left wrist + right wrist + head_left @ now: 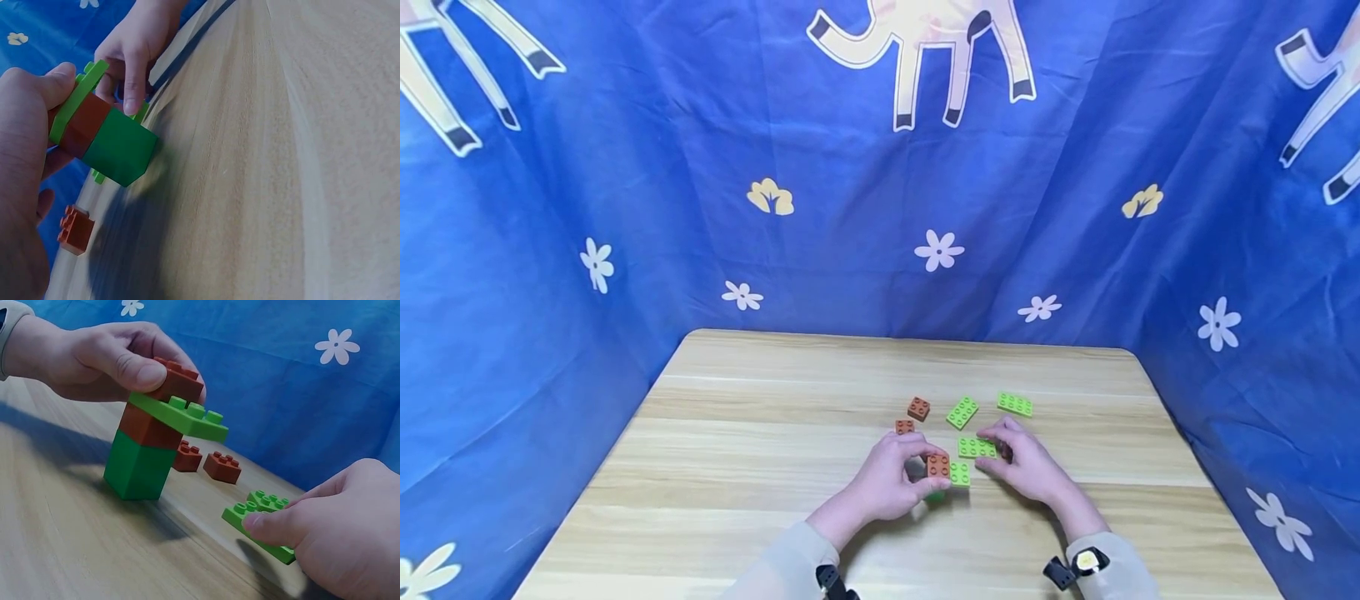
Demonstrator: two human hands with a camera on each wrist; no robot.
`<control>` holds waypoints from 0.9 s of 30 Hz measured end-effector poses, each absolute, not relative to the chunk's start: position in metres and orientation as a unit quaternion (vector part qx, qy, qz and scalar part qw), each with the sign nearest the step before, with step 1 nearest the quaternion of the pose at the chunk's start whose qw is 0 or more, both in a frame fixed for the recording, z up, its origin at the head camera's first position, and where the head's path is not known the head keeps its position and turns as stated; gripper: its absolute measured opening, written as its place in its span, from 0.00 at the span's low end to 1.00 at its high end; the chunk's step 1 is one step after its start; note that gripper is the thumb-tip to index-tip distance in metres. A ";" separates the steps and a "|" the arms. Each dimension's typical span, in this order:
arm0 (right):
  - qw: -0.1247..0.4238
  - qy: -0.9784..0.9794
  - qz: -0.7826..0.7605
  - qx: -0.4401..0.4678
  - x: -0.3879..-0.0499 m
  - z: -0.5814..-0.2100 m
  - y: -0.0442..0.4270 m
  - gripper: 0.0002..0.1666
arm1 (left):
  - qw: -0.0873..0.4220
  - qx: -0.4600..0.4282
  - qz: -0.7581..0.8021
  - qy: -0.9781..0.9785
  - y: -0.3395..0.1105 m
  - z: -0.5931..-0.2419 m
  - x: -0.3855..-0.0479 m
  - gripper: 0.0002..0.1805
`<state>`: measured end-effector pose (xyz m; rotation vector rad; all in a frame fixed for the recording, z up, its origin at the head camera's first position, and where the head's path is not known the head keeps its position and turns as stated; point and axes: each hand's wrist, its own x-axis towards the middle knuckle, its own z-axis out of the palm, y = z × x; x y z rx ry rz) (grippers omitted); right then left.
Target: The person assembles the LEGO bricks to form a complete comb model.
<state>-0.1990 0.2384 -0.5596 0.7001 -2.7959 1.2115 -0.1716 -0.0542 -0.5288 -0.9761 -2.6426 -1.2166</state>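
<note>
My left hand [891,479] pinches a brown brick [179,381] on top of a stack. Below that brick, a light green plate [181,415] juts out to one side, over another brown brick [89,125] and a dark green block [120,149] at the bottom. The stack is tilted in the left wrist view. My right hand [1030,467] holds a light green plate [976,447] between thumb and fingers, to the right of the stack; the right wrist view shows the thumb on its studs [262,534].
Two loose brown bricks [918,407] [905,427] lie behind the left hand. Two more light green plates, one angled [962,412] and one farther right [1015,404], lie beyond the right hand. A blue curtain [850,250] surrounds the wooden table [737,433].
</note>
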 end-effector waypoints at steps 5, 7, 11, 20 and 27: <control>0.014 -0.913 0.341 0.225 -0.199 -0.560 0.235 0.31 | 0.036 -0.319 -0.398 -0.859 -0.054 -0.529 -0.171 0.24; 0.020 -0.919 0.318 0.231 -0.199 -0.559 0.234 0.30 | 0.036 -0.320 -0.400 -0.858 -0.054 -0.529 -0.172 0.23; 0.023 -0.924 0.299 0.236 -0.199 -0.558 0.232 0.26 | 0.039 -0.322 -0.399 -0.858 -0.053 -0.530 -0.172 0.22; 0.018 -0.926 0.293 0.238 -0.200 -0.558 0.232 0.21 | 0.042 -0.321 -0.400 -0.857 -0.054 -0.531 -0.172 0.22; 0.027 -0.923 0.295 0.246 -0.198 -0.553 0.233 0.20 | 0.042 -0.320 -0.405 -0.855 -0.054 -0.533 -0.173 0.22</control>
